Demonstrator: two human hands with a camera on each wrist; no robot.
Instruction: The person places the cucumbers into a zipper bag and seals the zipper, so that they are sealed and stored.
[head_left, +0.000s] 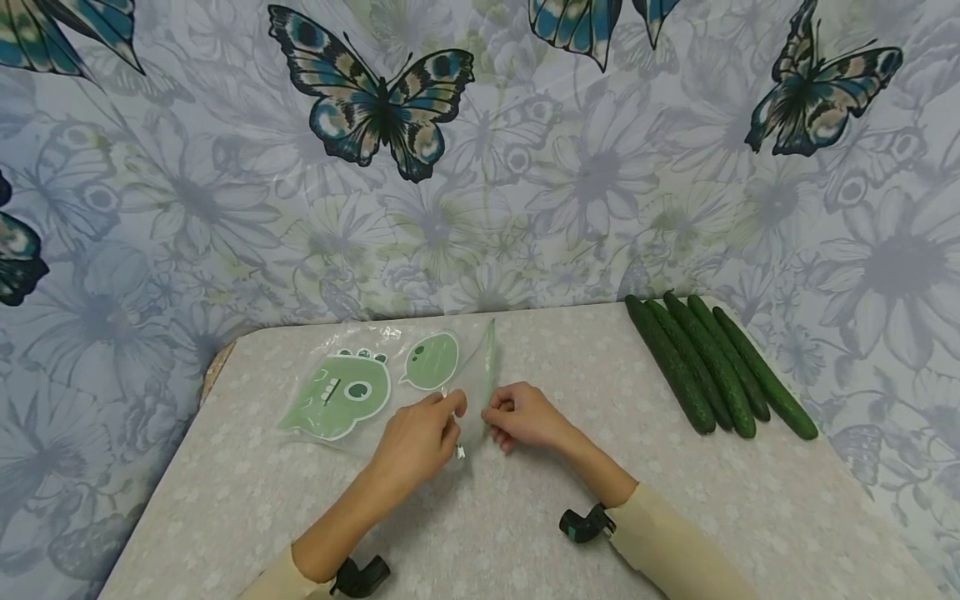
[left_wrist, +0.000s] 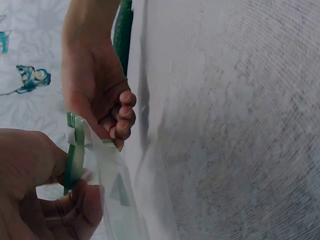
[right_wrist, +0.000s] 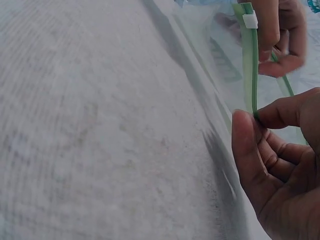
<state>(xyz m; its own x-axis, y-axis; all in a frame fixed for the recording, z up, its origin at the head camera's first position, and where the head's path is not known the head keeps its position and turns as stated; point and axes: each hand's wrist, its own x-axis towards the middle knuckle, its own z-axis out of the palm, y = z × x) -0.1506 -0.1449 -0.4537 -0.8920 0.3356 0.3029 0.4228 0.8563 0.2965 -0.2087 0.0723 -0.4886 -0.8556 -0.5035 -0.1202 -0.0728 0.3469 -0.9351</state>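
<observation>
A clear plastic zip bag [head_left: 337,412] with a green cartoon dinosaur and a green speech bubble printed on it lies on the table, left of the middle. Its green zip strip [head_left: 489,367] faces right. My right hand [head_left: 528,417] pinches the strip between thumb and index finger, seen close in the right wrist view. My left hand [head_left: 420,433] grips the bag's mouth edge with curled fingers, partly over the bag. A white slider [right_wrist: 250,21] sits on the strip near the left hand. In the right wrist view, the mouth's two green edges stand apart.
Several long green cucumbers [head_left: 708,367] lie side by side at the table's right. A pale patterned cloth covers the table [head_left: 570,358]. Behind it hangs a floral backdrop [head_left: 585,167] with large butterflies. Black devices [head_left: 585,525] are worn at both wrists.
</observation>
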